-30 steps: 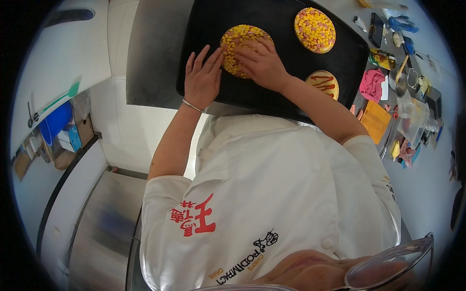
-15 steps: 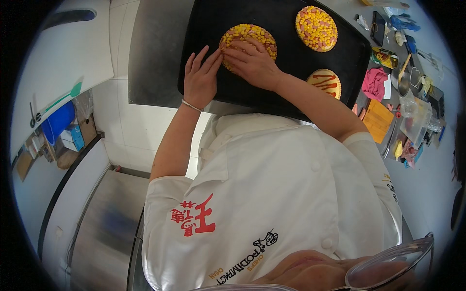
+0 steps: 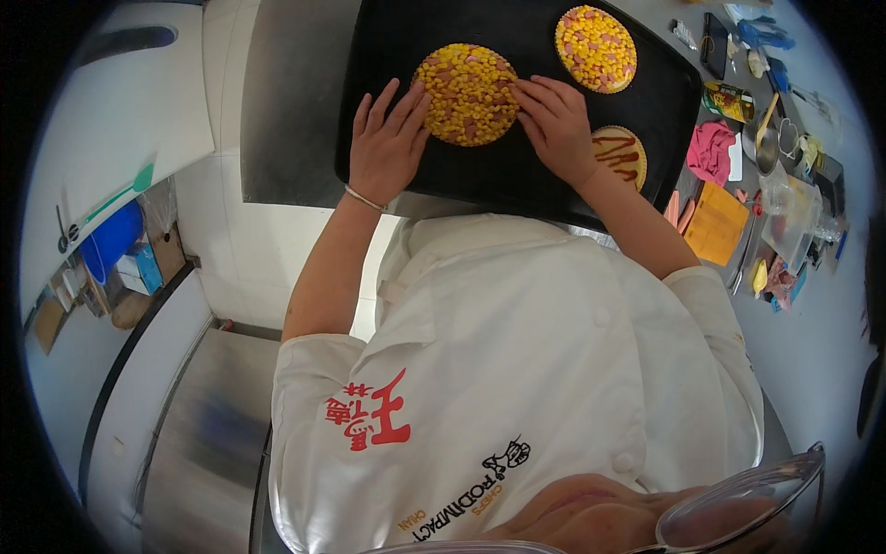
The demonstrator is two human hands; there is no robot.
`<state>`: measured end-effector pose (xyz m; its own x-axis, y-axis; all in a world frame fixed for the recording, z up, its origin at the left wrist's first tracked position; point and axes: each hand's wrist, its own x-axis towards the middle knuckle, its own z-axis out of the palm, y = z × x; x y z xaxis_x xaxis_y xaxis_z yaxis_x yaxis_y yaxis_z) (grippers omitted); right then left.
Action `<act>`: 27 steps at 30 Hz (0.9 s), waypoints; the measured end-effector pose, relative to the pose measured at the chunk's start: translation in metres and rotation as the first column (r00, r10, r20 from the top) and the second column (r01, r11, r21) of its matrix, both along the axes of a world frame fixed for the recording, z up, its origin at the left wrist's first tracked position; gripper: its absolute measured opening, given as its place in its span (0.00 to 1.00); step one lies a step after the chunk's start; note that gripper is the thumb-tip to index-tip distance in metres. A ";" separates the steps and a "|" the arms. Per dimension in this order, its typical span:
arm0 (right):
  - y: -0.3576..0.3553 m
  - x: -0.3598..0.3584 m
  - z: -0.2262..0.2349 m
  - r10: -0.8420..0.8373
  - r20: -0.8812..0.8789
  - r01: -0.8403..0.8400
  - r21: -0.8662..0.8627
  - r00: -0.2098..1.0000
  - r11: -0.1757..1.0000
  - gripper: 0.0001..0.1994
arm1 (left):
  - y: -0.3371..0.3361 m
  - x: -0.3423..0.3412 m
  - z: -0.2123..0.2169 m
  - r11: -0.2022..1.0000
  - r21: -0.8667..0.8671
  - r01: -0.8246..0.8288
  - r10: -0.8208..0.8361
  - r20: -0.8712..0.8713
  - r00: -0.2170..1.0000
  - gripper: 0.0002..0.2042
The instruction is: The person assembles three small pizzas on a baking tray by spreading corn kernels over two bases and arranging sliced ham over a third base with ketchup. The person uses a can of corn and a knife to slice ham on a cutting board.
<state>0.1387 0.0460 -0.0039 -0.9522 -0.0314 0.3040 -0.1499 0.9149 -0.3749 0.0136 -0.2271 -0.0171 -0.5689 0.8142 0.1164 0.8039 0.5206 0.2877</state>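
A round pizza (image 3: 469,102) covered with yellow corn and pink sausage or ham pieces lies on the black baking tray (image 3: 406,23). My left hand (image 3: 389,143) is at its left edge, fingers spread, the tips touching or just over the rim. At the opposite edge is my right hand (image 3: 556,125), fingers stretched toward the crust with the tips at the rim; its thumb is mostly hidden. Neither hand lifts anything. A second corn-topped pizza (image 3: 596,51) rests at the tray's far right. Nearer, a pale base (image 3: 618,157) with reddish-brown sauce stripes is partly hidden by my right hand.
On the counter to the right are a pink cloth (image 3: 711,152), an orange-brown board (image 3: 715,224), pink sausages (image 3: 678,210), a metal pan (image 3: 764,152) with a wooden spoon, a bag of corn (image 3: 728,102) and plastic wrappings. At left stands a blue bin (image 3: 113,238).
My right hand has moved off the top of the pizza to its right edge, uncovering the topping. My left hand stays at the left edge. The view has shifted slightly.
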 end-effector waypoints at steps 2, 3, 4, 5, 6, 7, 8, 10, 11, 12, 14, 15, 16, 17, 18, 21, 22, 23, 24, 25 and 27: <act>-0.007 0.007 -0.004 0.050 0.051 -0.050 -0.002 0.997 0.999 0.25 | 0.000 0.002 0.000 0.997 -0.046 0.054 -0.054 -0.007 0.999 0.26; -0.012 0.009 -0.007 0.082 0.095 -0.081 -0.010 0.992 0.997 0.28 | 0.000 0.003 -0.001 0.994 -0.069 0.080 -0.081 -0.009 0.997 0.26; -0.018 0.010 -0.010 0.113 0.141 -0.111 -0.019 0.984 0.994 0.31 | 0.000 0.004 -0.004 0.993 -0.090 0.082 -0.081 0.009 0.997 0.28; -0.024 0.012 -0.014 0.144 0.185 -0.141 -0.029 0.972 0.990 0.34 | 0.000 0.005 -0.006 0.990 -0.110 0.084 -0.081 0.027 0.996 0.29; -0.026 0.011 -0.021 0.153 0.248 -0.165 0.031 0.957 0.986 0.38 | -0.001 0.006 -0.009 0.988 -0.131 0.085 -0.080 0.044 0.996 0.30; -0.027 0.009 -0.022 0.146 0.246 -0.164 0.052 0.958 0.985 0.38 | 0.000 0.006 -0.008 0.988 -0.128 0.082 -0.078 0.038 0.996 0.31; -0.028 0.007 -0.022 0.140 0.244 -0.162 0.073 0.960 0.984 0.38 | 0.000 0.006 -0.008 0.989 -0.125 0.079 -0.075 0.032 0.997 0.32; -0.028 0.006 -0.020 0.139 0.224 -0.163 0.093 0.965 0.982 0.37 | 0.001 0.006 -0.006 0.989 -0.124 0.080 -0.076 0.034 0.997 0.32; -0.027 0.006 -0.018 0.143 0.205 -0.165 0.092 0.968 0.982 0.37 | 0.002 0.007 -0.003 0.988 -0.126 0.085 -0.081 0.042 0.996 0.33; -0.026 0.006 -0.017 0.147 0.187 -0.166 0.091 0.971 0.982 0.37 | 0.003 0.008 -0.001 0.988 -0.129 0.091 -0.085 0.050 0.995 0.33; -0.027 -0.002 -0.019 0.191 0.196 -0.206 0.060 0.962 0.977 0.37 | -0.001 0.013 -0.003 0.983 -0.146 0.113 -0.103 0.076 0.992 0.33; -0.026 -0.004 -0.019 0.213 0.200 -0.226 0.044 0.956 0.973 0.37 | -0.001 0.015 -0.005 0.980 -0.156 0.125 -0.112 0.088 0.990 0.33; -0.026 -0.003 -0.018 0.221 0.228 -0.239 0.057 0.948 0.969 0.36 | -0.001 0.014 -0.005 0.983 -0.144 0.114 -0.104 0.076 0.992 0.33; -0.024 0.000 -0.016 0.228 0.255 -0.253 0.069 0.940 0.965 0.36 | 0.000 0.014 -0.006 0.986 -0.133 0.103 -0.095 0.064 0.993 0.33; -0.022 0.004 -0.013 0.235 0.282 -0.267 0.080 0.930 0.960 0.35 | 0.000 0.013 -0.006 0.988 -0.121 0.091 -0.086 0.052 0.995 0.33; -0.013 0.022 -0.008 0.193 0.270 -0.218 0.067 0.943 0.974 0.34 | 0.000 0.014 0.000 0.988 -0.056 0.142 -0.136 0.094 0.986 0.33; -0.012 0.024 -0.007 0.193 0.253 -0.212 0.049 0.948 0.976 0.34 | 0.001 0.017 0.000 0.986 -0.048 0.160 -0.154 0.104 0.983 0.33; -0.011 0.025 -0.005 0.193 0.235 -0.206 0.031 0.953 0.978 0.35 | 0.002 0.019 0.000 0.983 -0.040 0.178 -0.172 0.113 0.978 0.33; -0.011 0.028 -0.004 0.191 0.218 -0.199 0.012 0.957 0.980 0.35 | 0.004 0.022 0.000 0.980 -0.031 0.197 -0.192 0.122 0.974 0.33; -0.011 0.029 -0.005 0.205 0.233 -0.214 0.017 0.951 0.977 0.34 | 0.006 0.024 0.000 0.975 -0.040 0.217 -0.211 0.122 0.970 0.33; -0.013 0.033 -0.008 0.230 0.264 -0.245 0.027 0.937 0.969 0.32 | 0.014 0.031 -0.003 0.965 -0.058 0.257 -0.248 0.123 0.961 0.35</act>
